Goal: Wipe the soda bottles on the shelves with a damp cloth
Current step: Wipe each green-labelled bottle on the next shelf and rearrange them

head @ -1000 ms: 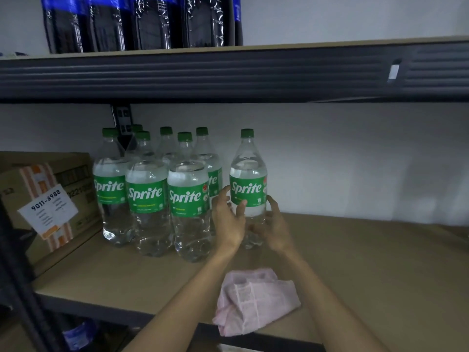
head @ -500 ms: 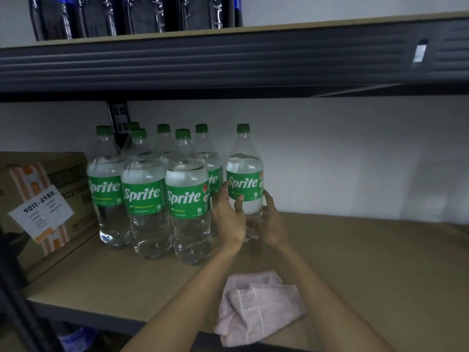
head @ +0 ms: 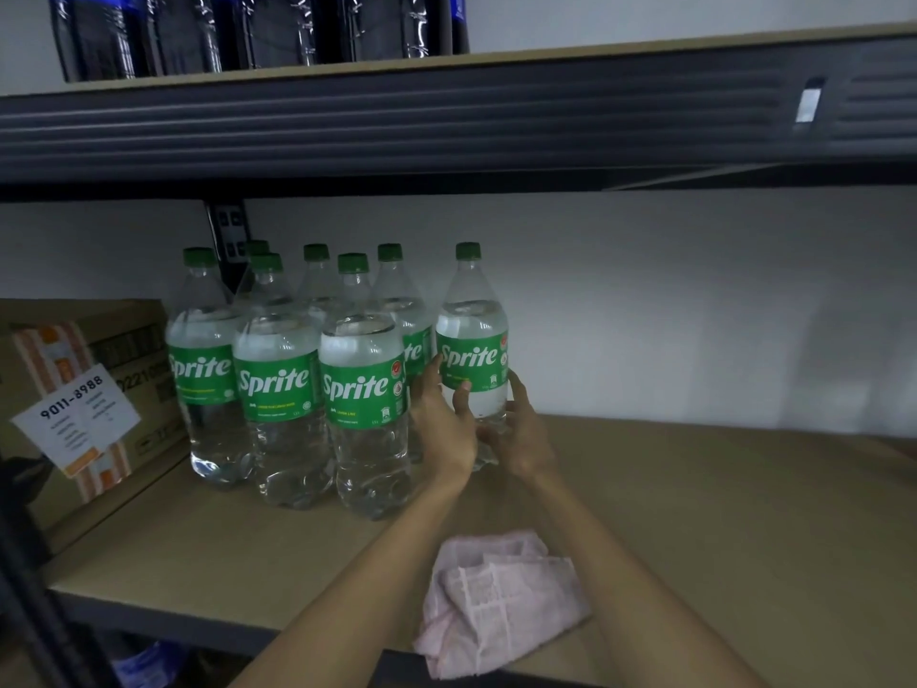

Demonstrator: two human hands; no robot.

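Several clear Sprite bottles (head: 278, 384) with green caps and labels stand grouped on the middle shelf (head: 694, 513). One Sprite bottle (head: 472, 350) stands at the right end of the group. My left hand (head: 444, 429) and my right hand (head: 518, 434) both wrap around its lower half, fingers on and just under the label. A crumpled pink cloth (head: 501, 598) lies on the shelf near the front edge, between my forearms, with neither hand touching it.
A cardboard box (head: 84, 389) with a white label sits left of the bottles. The upper shelf beam (head: 446, 121) hangs low overhead, with dark blue-labelled bottles (head: 258, 27) on top. A dark upright post (head: 34, 588) runs down the front left.
Both hands have pushed the right-end bottle a little back and towards the group. The cloth has stayed where it lay.
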